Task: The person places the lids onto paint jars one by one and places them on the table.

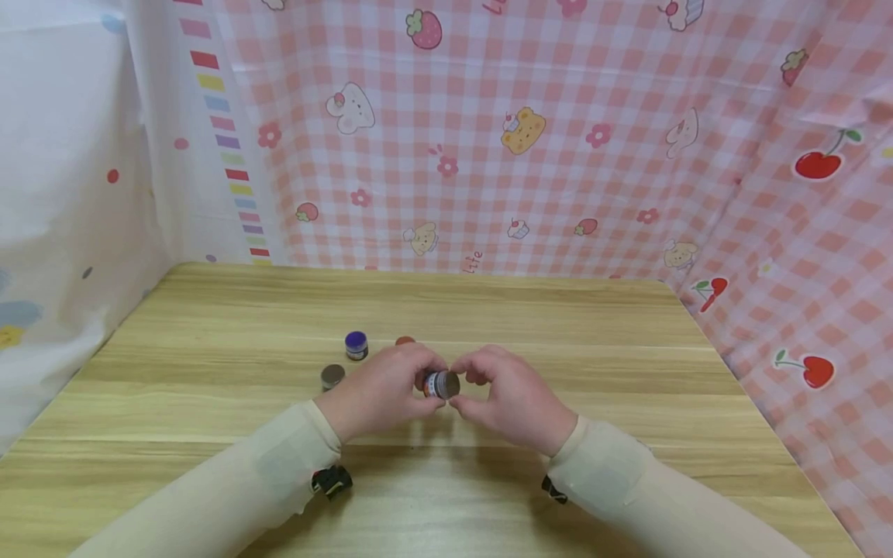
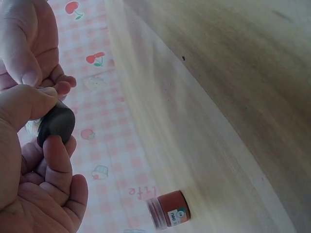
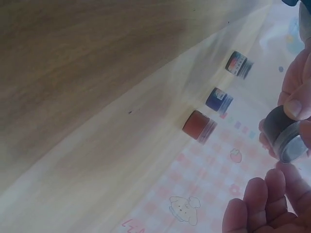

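Observation:
Small paint jars with clear lids are on the wooden table. My left hand point(image 1: 387, 387) grips one with dark, grey-brown contents point(image 1: 443, 384) between thumb and fingers, tipped sideways with its lid end toward my right hand. The right hand point(image 1: 516, 399) is close beside that lid, its thumb and fingers apart around the end; whether the fingertips touch it, I cannot tell. In the right wrist view the lid of the dark jar point(image 3: 282, 121) looks in place, and the right fingers point(image 3: 257, 196) extend below it.
Left of the hands stand a purple jar point(image 1: 356, 346) and another dark jar point(image 1: 332, 377), partly behind my left wrist. A reddish-brown jar point(image 3: 198, 126) stands just beyond the left hand. Patterned cloth point(image 1: 446, 139) hangs behind and beside the wooden table point(image 1: 230, 310).

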`<state>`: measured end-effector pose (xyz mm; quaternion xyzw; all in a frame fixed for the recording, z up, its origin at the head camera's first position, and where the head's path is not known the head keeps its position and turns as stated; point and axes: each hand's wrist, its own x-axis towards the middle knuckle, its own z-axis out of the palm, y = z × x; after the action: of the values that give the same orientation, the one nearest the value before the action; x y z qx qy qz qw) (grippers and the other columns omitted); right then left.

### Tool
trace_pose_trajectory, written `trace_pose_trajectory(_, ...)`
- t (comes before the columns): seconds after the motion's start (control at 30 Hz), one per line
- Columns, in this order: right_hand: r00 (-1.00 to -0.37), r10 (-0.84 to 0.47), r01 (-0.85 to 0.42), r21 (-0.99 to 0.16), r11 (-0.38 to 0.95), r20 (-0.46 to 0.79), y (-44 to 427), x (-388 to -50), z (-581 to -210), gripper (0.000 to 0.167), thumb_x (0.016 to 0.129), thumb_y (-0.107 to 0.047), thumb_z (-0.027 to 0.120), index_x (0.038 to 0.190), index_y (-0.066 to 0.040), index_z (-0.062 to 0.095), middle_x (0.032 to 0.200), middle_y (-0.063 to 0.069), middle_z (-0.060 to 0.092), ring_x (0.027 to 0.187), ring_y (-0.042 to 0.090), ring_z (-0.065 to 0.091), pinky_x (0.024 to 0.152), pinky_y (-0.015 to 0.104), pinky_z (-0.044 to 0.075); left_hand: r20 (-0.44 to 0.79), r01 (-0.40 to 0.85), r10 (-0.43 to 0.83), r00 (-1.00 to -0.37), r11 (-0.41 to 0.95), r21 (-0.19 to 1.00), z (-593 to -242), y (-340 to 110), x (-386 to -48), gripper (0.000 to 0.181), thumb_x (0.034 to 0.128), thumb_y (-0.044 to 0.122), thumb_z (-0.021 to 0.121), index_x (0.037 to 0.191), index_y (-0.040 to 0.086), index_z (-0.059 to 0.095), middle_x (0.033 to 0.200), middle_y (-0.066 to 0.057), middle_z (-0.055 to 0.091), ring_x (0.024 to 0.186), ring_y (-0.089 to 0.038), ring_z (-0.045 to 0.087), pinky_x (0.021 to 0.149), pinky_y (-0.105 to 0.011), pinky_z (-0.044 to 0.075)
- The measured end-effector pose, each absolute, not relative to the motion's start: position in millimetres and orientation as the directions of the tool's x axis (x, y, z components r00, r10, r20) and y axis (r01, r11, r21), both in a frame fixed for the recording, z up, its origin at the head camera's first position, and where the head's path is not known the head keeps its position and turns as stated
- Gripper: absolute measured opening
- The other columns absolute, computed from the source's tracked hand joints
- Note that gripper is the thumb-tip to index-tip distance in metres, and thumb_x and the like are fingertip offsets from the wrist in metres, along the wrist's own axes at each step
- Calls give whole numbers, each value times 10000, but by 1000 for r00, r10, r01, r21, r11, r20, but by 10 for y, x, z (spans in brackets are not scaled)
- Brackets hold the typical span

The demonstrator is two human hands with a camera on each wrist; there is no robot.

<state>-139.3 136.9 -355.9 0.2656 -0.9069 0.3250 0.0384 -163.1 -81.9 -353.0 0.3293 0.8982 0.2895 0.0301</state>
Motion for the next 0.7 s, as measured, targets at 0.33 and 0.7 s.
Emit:
trace_pose_trajectory(0.33,-853,-459,-512,-571,642,249,1363,-1386,-3540,315,876,-190,854,1155,-95,741,1042,44,718,962,248,649,853,392,561,135,579,616,-776,613,537,-3533,-814,-1642,166,913,206,820,1040,158,724,933,95,668,808,-68,585,751,-240,524)
trace_pose_trajectory(0.7,-855,-460,-509,-558,656,239,1366,-1382,-3530,308,877,-202,857,1144,-93,747,1042,30,723,959,217,654,855,363,555,133,582,619,-774,612,536,-3511,-813,-1635,165,916,208,820,1046,157,733,939,96,672,824,-72,586,766,-243,524)
